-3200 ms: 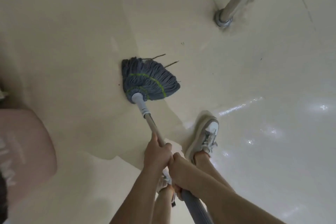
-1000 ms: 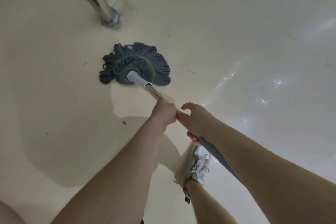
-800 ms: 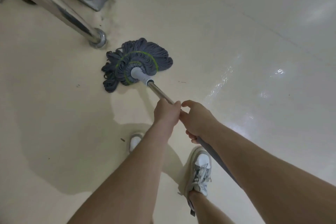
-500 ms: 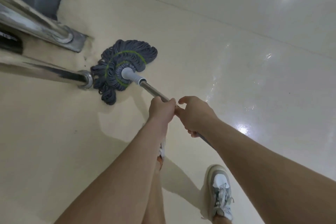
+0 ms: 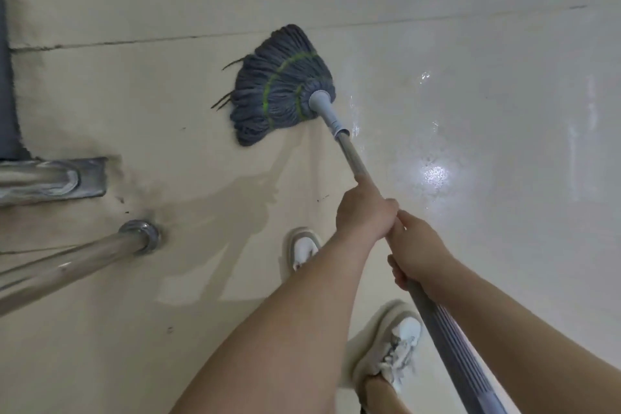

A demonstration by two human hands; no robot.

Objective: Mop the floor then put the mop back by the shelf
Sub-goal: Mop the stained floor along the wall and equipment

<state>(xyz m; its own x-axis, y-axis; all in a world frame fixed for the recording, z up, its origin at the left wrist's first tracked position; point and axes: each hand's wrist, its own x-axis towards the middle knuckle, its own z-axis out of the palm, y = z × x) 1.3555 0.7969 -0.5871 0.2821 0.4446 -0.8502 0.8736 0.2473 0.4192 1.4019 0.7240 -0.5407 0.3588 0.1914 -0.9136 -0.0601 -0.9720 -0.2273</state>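
1. Both hands grip the mop handle (image 5: 349,153): left hand (image 5: 364,212) ahead, right hand (image 5: 415,250) just behind, touching.
2. The grey string mop head (image 5: 279,91) lies fanned on the wet cream floor (image 5: 470,111).
3. Two steel legs (image 5: 134,239) stand at left.

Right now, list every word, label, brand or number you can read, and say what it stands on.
None: no readable text. The grey string mop head with green stitching, its silver metal handle, the white sneakers and the steel tube legs bear no words, labels or numbers.
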